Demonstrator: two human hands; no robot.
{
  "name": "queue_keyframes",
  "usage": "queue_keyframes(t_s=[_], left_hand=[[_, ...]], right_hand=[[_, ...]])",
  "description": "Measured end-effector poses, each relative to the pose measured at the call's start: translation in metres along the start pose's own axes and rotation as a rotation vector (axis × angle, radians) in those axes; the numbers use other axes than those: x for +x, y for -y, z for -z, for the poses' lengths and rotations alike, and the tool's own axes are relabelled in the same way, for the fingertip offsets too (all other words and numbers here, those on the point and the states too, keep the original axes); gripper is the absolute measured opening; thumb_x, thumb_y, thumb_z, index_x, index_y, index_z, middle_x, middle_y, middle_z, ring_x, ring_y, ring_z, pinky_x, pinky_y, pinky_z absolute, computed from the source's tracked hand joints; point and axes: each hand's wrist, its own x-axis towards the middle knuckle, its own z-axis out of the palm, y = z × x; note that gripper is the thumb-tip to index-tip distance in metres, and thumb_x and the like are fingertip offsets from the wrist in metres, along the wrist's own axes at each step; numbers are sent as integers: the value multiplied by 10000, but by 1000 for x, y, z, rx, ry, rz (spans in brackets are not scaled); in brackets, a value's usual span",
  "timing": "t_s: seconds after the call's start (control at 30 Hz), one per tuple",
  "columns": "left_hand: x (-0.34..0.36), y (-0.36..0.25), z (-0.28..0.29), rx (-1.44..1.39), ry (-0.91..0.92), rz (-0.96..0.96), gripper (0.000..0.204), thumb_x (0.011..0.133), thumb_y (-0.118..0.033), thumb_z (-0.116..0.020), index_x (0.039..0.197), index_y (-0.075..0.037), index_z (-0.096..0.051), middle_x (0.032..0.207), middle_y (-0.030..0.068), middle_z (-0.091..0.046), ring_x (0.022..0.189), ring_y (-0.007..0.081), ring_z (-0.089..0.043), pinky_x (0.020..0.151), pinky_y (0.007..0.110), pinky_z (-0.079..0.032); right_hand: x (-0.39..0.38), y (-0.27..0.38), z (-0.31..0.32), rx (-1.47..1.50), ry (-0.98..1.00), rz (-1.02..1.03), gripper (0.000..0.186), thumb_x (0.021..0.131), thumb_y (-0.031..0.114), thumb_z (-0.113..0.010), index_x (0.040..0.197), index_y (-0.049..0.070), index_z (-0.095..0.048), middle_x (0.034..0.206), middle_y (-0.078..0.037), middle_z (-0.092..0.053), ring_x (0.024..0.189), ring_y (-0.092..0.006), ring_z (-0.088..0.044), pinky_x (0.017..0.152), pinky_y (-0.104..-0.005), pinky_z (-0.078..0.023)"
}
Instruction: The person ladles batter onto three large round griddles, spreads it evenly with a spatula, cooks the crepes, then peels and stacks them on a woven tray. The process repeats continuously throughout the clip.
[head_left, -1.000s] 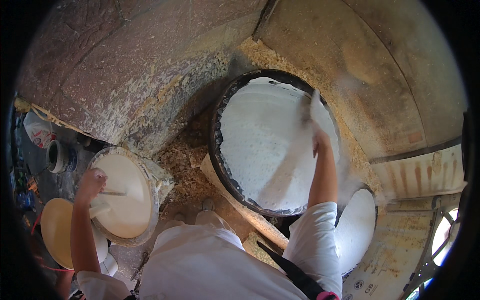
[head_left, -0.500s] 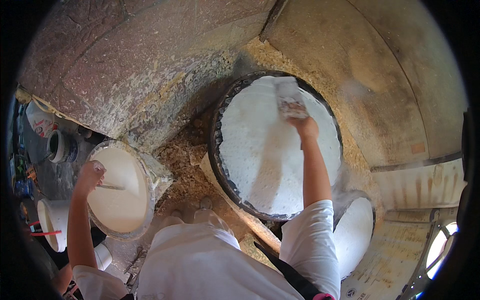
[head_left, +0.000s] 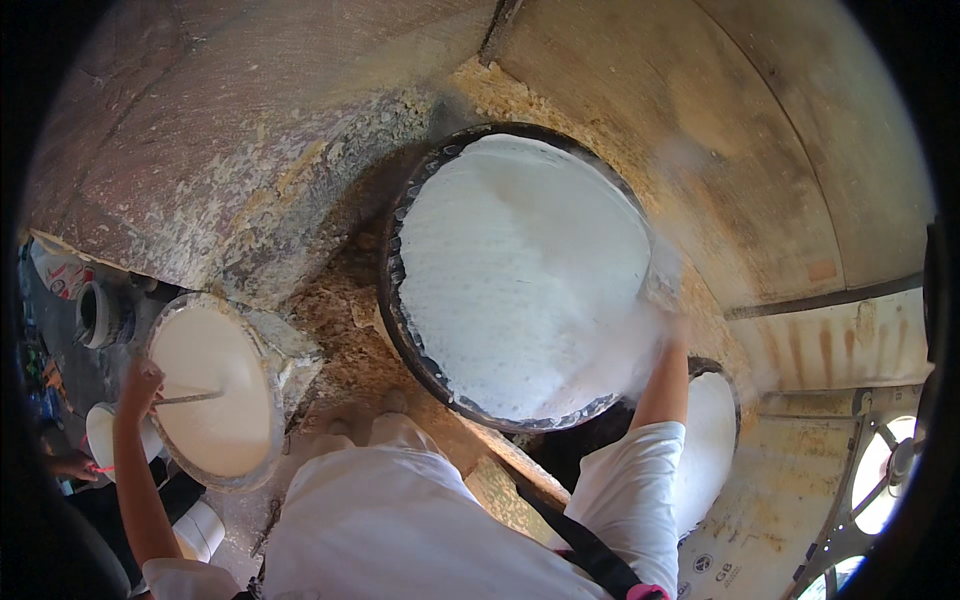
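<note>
My left hand (head_left: pixel 145 388) is closed around the thin handle of a ladle (head_left: pixel 195 397). Its far end dips into cream-coloured batter (head_left: pixel 225 350) in a round tub (head_left: pixel 275 440), so the bowl is hidden. At the right edge of a large round steamer (head_left: pixel 395 330) is my right hand (head_left: pixel 675 330), blurred by motion and steam. It grips a flat, pale scraper (head_left: pixel 662 275), which shows only as a faint smear. A smooth white layer of batter (head_left: pixel 510 270) covers the steamer's top inside its dark rim.
A smaller white-topped round vessel (head_left: pixel 705 440) stands at the lower right. Scuffed walls (head_left: pixel 760 170) curve behind the steamer. On the left are a white bucket (head_left: pixel 105 440), a dark-mouthed pail (head_left: pixel 95 315), and another person's hand (head_left: pixel 75 465) by a red handle.
My right hand has swept from the steamer's far side to its right edge, into thicker steam. My left hand still holds the ladle, and the whole view has shifted slightly.
</note>
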Motion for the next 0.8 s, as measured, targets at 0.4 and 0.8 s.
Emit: queue_keyframes(t_s=[0.4, 0.8], left_hand=[[-15, 5, 5, 34, 13, -52, 123, 779, -120, -591, 772, 4, -593, 603, 91, -590, 440, 181, -586, 318, 310, -455], [-5, 40, 24, 82, -2, -71, 116, 772, -131, -600, 815, -24, -609, 625, 65, -592, 474, 145, -568, 357, 296, -452]], right_hand=[[-48, 281, -53, -370, 77, 668, 466, 685, 460, -652, 968, 91, -673, 944, -193, -653, 902, -273, -638, 757, -384, -481], [-403, 319, -190, -365, 492, 1789, 413, 733, 424, -638, 867, 35, -659, 688, -118, -643, 654, -274, -637, 582, -410, -503]])
